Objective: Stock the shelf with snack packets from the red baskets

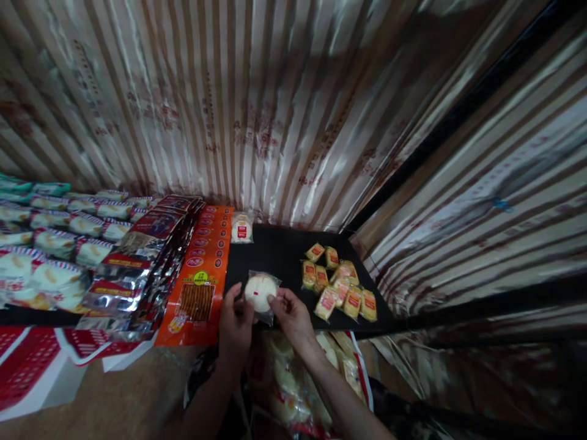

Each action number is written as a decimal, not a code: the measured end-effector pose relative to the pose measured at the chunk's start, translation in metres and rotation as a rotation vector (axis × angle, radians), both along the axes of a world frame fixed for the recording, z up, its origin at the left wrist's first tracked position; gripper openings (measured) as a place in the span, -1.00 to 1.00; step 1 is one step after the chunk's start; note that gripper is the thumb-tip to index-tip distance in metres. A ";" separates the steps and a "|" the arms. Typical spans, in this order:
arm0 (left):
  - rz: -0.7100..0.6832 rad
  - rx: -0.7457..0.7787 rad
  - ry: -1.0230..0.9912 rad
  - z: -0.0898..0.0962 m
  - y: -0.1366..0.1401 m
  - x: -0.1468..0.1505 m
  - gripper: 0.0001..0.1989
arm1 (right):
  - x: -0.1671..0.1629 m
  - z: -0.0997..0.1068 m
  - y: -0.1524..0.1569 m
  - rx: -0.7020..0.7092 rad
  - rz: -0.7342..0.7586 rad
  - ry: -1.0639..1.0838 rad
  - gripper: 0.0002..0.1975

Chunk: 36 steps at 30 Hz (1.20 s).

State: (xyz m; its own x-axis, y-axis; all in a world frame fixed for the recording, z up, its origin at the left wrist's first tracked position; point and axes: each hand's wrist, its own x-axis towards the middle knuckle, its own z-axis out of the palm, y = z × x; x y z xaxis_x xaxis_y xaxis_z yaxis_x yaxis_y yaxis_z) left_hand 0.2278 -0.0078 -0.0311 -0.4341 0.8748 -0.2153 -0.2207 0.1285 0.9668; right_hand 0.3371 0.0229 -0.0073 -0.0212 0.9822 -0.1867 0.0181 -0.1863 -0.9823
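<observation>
Between both hands, over the front part of the black table (pixel 284 250), is a round white cake in a clear wrapper (pixel 260 292) with a small red mark. My left hand (pixel 236 315) grips its left edge, with the thumb at the near side. My right hand (pixel 290 313) pinches the wrapper at the right edge. Another wrapped white cake (pixel 241 228) with a red label lies farther back by the curtain. To the right of my right hand lie several small yellow wrapped cakes (pixel 342 286). Below the table edge sits a bag of wrapped cakes (pixel 287 373), partly hidden by my right forearm.
Left of my hands lies a long orange snack packet (pixel 197 275). Beyond it are stacked silver and dark red packets (pixel 147 244) and rows of white wrapped breads (pixel 55 241). A red and white basket (pixel 32 366) stands low at left. Striped sheeting (pixel 257 110) hangs behind the table; a dark pole (pixel 440 128) slants at right.
</observation>
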 end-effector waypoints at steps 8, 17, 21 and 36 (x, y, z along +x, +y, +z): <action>-0.106 0.134 -0.394 0.003 0.014 0.011 -0.45 | -0.021 0.012 0.019 0.154 0.186 -0.089 -0.66; -0.039 -0.072 -0.896 0.016 0.039 -0.018 -0.61 | -0.023 -0.023 0.053 0.260 -0.024 -0.490 -0.56; -0.027 -0.189 -0.676 0.010 0.042 -0.024 -0.63 | -0.020 -0.008 0.060 0.627 0.046 -0.870 -0.40; -0.201 -0.075 0.871 0.052 0.094 -0.070 -0.48 | -0.032 -0.008 0.112 0.228 0.295 -0.386 -0.75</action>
